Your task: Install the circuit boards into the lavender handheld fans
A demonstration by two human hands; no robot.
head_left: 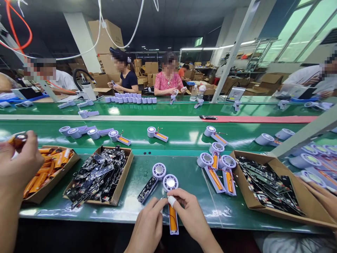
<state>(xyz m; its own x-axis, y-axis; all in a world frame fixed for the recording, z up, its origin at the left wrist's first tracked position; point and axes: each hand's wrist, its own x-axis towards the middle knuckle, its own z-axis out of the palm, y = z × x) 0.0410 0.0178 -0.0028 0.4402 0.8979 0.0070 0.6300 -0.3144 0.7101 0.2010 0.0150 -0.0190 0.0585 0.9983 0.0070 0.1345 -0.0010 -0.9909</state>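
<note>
Between hands (190,213), lilac fan (170,183), handle (174,232) partly covered

Free lane between fan pair (169,182) and trio (216,161)

So the hands here are pretty plain, except for one bit of gear: a white cover on the right thumb, smooth and snug like a little cap over the tip. Can't tell if it's tape or a finger cot. The right hand (188,211) is otherwise bare, wrist and visible forearm too. Left hand (150,218) is bare, slim fingers. Below the surface's (105,213) near edge, clothing's too dark to make out.
</note>
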